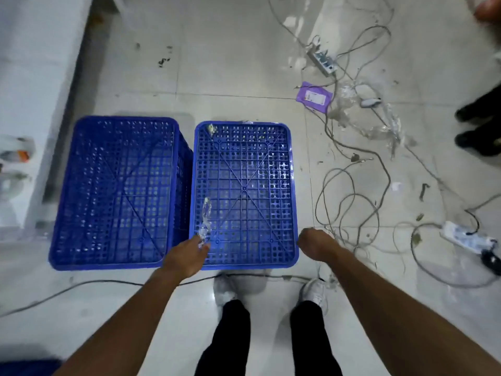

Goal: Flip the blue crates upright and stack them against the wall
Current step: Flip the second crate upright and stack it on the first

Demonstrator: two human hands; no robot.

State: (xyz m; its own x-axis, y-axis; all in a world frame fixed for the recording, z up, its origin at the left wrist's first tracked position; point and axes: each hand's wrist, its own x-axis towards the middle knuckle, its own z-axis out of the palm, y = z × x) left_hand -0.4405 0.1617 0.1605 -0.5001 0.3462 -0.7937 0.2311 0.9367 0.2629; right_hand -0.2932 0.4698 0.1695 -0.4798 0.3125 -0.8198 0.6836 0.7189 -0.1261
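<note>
Blue crate (244, 191) between left hand (187, 255), curled right hand (314, 244)

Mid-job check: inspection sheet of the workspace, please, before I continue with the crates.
Surface: tiled floor, stained.
Job's things: left crate and right crate, side by side, both apparently bottom-up, not stacked.
Clutter: clear plastic strip on right crate; purple packet; crumpled plastic wrap.
Hands: left hand at the strip, grip unclear; right hand curled at right crate's near corner, hold unclear.
Cables: loose cables right of crates; far power strip; near power strip; single cable between feet and crates.
Surroundings: white wall left; another person's shoes right.
</note>
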